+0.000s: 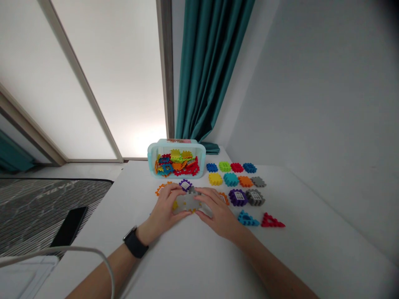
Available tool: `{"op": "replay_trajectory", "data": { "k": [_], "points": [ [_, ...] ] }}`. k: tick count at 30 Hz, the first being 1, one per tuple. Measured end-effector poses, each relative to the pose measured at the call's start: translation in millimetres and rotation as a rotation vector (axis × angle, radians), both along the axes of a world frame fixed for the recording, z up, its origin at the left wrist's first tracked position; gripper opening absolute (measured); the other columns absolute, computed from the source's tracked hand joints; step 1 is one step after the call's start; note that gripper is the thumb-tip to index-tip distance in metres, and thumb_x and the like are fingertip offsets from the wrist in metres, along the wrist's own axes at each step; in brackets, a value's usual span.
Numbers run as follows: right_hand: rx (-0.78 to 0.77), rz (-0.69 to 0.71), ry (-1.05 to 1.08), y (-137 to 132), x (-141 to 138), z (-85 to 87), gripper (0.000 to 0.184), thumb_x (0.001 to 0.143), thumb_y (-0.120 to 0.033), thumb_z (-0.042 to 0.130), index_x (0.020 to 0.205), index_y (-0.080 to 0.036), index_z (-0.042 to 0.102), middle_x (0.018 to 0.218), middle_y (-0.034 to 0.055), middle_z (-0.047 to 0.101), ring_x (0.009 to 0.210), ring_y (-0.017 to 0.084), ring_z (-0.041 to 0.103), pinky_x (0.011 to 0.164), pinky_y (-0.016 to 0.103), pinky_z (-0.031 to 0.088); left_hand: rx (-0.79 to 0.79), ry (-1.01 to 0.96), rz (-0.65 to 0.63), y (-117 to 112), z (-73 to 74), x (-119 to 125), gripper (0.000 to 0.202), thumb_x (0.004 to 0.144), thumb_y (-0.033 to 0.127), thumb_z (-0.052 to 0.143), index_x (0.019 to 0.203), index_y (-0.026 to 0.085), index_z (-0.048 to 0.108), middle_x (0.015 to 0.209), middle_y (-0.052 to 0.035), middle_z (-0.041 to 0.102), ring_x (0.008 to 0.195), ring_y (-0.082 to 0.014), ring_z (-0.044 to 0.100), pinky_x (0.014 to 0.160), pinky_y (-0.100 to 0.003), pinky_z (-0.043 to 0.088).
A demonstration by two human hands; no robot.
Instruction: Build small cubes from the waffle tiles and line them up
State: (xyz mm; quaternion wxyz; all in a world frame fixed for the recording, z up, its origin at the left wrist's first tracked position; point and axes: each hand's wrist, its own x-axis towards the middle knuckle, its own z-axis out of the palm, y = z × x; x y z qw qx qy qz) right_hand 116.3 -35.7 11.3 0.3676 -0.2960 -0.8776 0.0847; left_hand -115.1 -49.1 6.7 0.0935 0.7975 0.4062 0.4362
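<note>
**Pale translucent block piece (pixel 187 202) between two bare hands**

Left hand (pixel 162 211) half open, fingers arched over the piece's left side. Right hand (pixel 216 211) about as open, fingers spread over its right side. Piece apparently held between the two, grip strength impossible to tell. Its place: low on the white table (pixel 174 257), directly in front of the wearer, a yellow patch (pixel 175 205) showing near the left fingers.

Just above it, a purple block piece (pixel 185 185) with a small white label, print too tiny to read. Beside the left hand, an orange piece (pixel 162 189), partly hidden. Just off the right hand, another orange piece (pixel 223 198).

Farther right, a larger purple piece (pixel 237 197) and a gray piece (pixel 254 197), both with white printed labels, likewise illegible. Below them, a blue triangular piece (pixel 247 219) and a red triangle (pixel 272 221). Above them, two loose rows of blue, green, red, yellow, teal, orange and gray pieces (pixel 231 179).

At the table's far end, a clear aqua-rimmed plastic bin (pixel 176 158) on its side, heaped with mixed pieces, a pinkish label on its top edge unreadable. Black smartwatch (pixel 135 243) on the left wrist, its face out of sight.
</note>
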Motion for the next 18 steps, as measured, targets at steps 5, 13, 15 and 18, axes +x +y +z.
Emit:
{"op": "replay_trajectory", "data": {
  "k": [5,13,15,18],
  "points": [
    [0.002,-0.020,-0.025,1.3,7.2,7.6,0.032,0.093,-0.022,0.061,0.125,-0.025,0.057,0.135,0.0116,0.062,0.127,0.027,0.056,0.108,0.052,0.048,0.026,0.045,0.024,0.2,6.5,6.6,0.042,0.083,0.039,0.078,0.117,0.023,0.059,0.122,-0.0118,0.056,0.115,-0.0285,0.057,0.098,-0.046,0.050],
    [0.018,-0.062,-0.072,6.5,28.4,24.7,0.029,0.094,-0.020,0.059,0.123,-0.024,0.058,0.139,0.0115,0.060,0.129,0.027,0.055,0.108,0.052,0.047,0.050,0.097,0.012,14.6,17.6,28.2,0.043,0.084,0.042,0.076,0.118,0.022,0.057,0.121,-0.0121,0.057,0.112,-0.0284,0.058,0.095,-0.047,0.052],
    [0.020,-0.093,-0.069,8.0,37.9,26.1,0.029,0.094,-0.020,0.060,0.122,-0.024,0.059,0.138,0.0118,0.060,0.129,0.028,0.055,0.108,0.053,0.047,0.045,0.100,-0.013,19.3,21.1,37.8,0.042,0.086,0.041,0.075,0.118,0.022,0.056,0.122,-0.0125,0.057,0.113,-0.0285,0.058,0.095,-0.047,0.053],
    [0.029,-0.138,-0.040,10.2,55.4,26.6,0.029,0.093,-0.019,0.060,0.121,-0.024,0.059,0.135,0.0124,0.061,0.128,0.028,0.055,0.107,0.052,0.048,0.024,0.096,-0.036,26.6,25.4,56.5,0.042,0.086,0.039,0.075,0.119,0.022,0.055,0.124,-0.0124,0.056,0.116,-0.0294,0.056,0.097,-0.048,0.052]
  ]
}}
